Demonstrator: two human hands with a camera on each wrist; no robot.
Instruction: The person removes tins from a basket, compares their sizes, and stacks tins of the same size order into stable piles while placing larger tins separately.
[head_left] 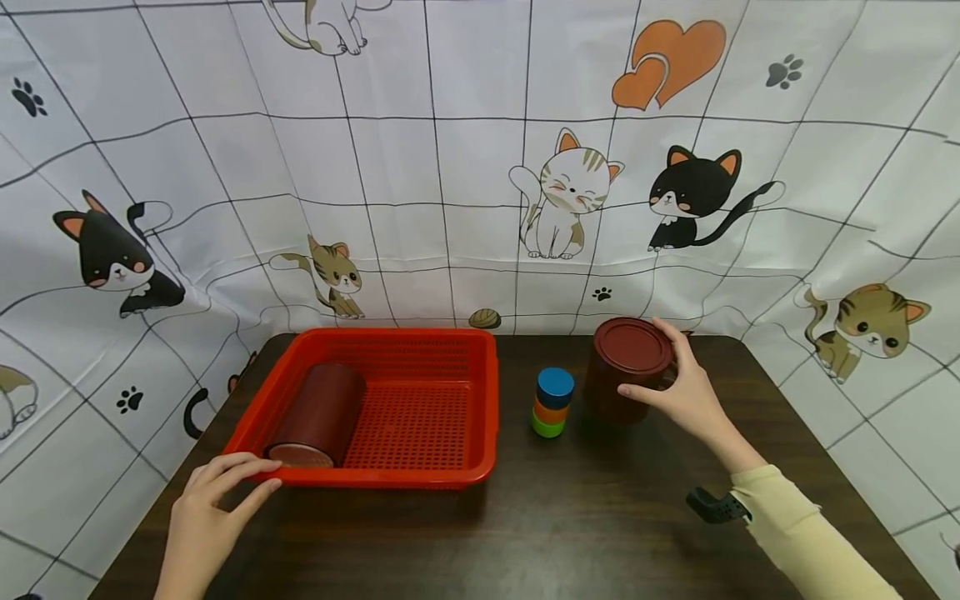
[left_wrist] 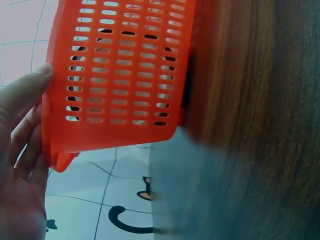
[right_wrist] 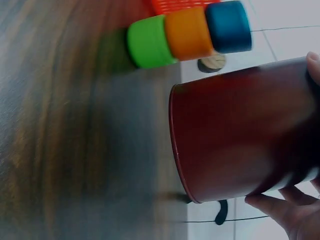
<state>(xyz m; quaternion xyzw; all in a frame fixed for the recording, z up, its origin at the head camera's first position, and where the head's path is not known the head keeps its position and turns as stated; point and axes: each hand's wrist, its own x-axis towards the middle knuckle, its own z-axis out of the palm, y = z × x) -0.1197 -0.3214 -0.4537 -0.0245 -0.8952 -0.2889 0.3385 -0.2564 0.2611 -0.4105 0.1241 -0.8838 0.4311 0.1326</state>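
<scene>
A red plastic basket (head_left: 420, 477) with slotted walls stands on the left of the table. My left hand (head_left: 206, 512) holds its front left corner, thumb on one side of the rim and fingers on the other. Inside, a dark red-brown canister (head_left: 318, 412) lies on its side. On the right, my right hand (head_left: 690, 396) grips a second such canister (head_left: 633, 346), upright with its round lid on top. Its fingers reach round the far side, with the thumb in front. Whether this canister's base touches the table, I cannot tell.
Between basket and right canister stands a small stack of round blue, orange and green pieces (head_left: 552, 402). The dark wooden table (head_left: 570, 533) ends at the back against a white cat-patterned sheet (head_left: 465, 167), which also hangs along both sides.
</scene>
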